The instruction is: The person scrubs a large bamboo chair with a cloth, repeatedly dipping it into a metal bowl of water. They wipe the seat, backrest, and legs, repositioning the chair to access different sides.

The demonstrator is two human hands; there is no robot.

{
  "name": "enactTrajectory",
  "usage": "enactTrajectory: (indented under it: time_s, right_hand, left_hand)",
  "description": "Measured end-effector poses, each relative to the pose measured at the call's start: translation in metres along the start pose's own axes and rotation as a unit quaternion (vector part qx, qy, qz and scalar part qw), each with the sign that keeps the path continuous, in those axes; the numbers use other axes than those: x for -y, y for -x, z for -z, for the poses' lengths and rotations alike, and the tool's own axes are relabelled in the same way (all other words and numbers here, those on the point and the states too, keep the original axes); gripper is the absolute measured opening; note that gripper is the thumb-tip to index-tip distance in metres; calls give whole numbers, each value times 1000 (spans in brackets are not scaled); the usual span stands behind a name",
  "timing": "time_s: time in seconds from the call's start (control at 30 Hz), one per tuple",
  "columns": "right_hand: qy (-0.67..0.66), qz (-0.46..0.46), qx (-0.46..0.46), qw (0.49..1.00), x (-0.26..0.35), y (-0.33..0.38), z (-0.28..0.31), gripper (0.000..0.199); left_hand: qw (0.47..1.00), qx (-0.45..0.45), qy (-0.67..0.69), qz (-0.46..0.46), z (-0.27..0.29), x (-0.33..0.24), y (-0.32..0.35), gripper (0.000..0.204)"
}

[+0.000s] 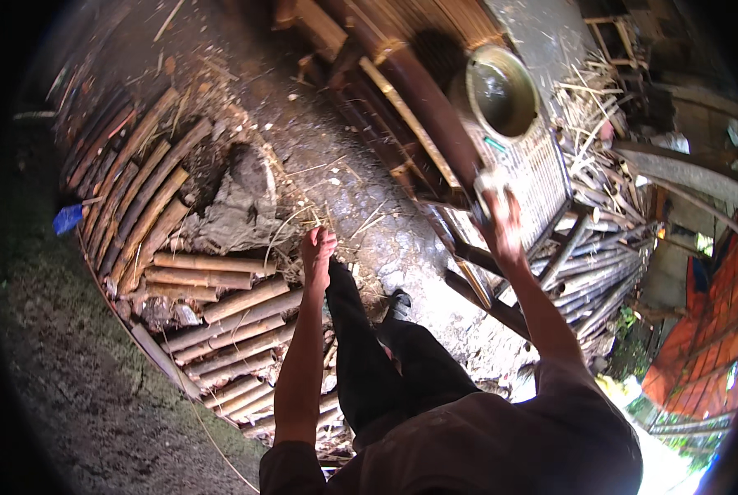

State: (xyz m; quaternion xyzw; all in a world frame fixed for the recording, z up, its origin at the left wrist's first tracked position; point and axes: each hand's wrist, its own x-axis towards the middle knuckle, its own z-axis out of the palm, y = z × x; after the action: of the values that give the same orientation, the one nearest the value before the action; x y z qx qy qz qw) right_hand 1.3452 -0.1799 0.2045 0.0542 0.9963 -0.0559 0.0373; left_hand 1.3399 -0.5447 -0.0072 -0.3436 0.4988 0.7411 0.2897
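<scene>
My left hand hangs over the littered ground with its fingers curled in, and nothing shows in them. On the right, my outstretched right hand grips a whitish wad, perhaps a cloth; blur and glare hide its exact kind. The wad lies against the slatted top of a bamboo bench, close to its thick dark pole. Beyond that hand, a round metal pot with liquid in it stands on the slats. A small green piece lies beside the pot.
Cut bamboo lengths lie stacked at the left, near a grey crumpled sack. More bamboo poles and a heap of pale strips are right of the bench. Wet ground with scattered scraps runs between. A blue scrap lies far left.
</scene>
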Motion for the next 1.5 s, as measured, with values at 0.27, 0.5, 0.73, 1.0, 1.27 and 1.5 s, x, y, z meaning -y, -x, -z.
enactTrajectory:
  time_s: [0.27,0.5,0.73,1.0,1.27,1.5]
  right_hand:
    - [161,-28,-167,972,-63,133,7,73]
    - [-50,-142,-219,964,-56,80,5,36]
    - [120,-341,-110,926,-219,378,-50,28]
    - [-209,-388,-193,876,-155,331,-8,33]
    - [-178,-331,-240,895,-111,196,-9,29]
    - [31,-546,-339,765,-160,389,-52,48]
  left_hand:
    - [968,182,-164,-47,-215,-60,50,60]
    - [986,-18,-114,-119,-355,-52,95,112]
    - [876,-280,-323,-223,-415,-2,98,111]
    - [841,-381,-304,-234,-381,-27,51,98]
    - [870,-341,-260,-245,-386,-11,36,96]
    - [801,-435,-344,-225,-396,-21,46,50]
